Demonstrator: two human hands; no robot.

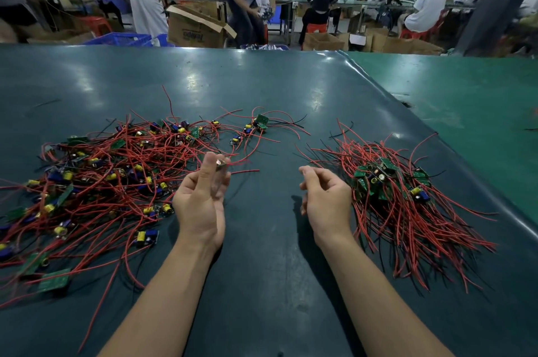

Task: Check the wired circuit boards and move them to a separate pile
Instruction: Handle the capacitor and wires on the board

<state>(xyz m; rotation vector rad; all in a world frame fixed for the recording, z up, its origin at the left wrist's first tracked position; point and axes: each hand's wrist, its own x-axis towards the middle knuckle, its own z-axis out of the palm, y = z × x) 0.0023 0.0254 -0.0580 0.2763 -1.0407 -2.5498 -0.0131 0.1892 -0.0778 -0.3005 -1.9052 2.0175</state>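
The left hand (201, 196) is raised above the dark green table mat (262, 89), palm turned inward, with thumb and fingertips pinching a small circuit board (221, 164) whose red wires trail off to the right; the board itself is blurred and its detail cannot be read. The right hand (326, 196) hovers just beside it, fingers loosely curled and holding nothing. To the left of the hands lies a wide, scattered pile of unsorted boards (96, 182), green boards with yellow and blue components tangled in red and black leads. To the right sits the separate pile (390, 185), tighter, its boards clustered together and the wires fanning toward the near edge. A few stray boards (256, 125) lie apart at the far side. Beyond the table, a cardboard box (198, 28) stands on the floor among seated workers.
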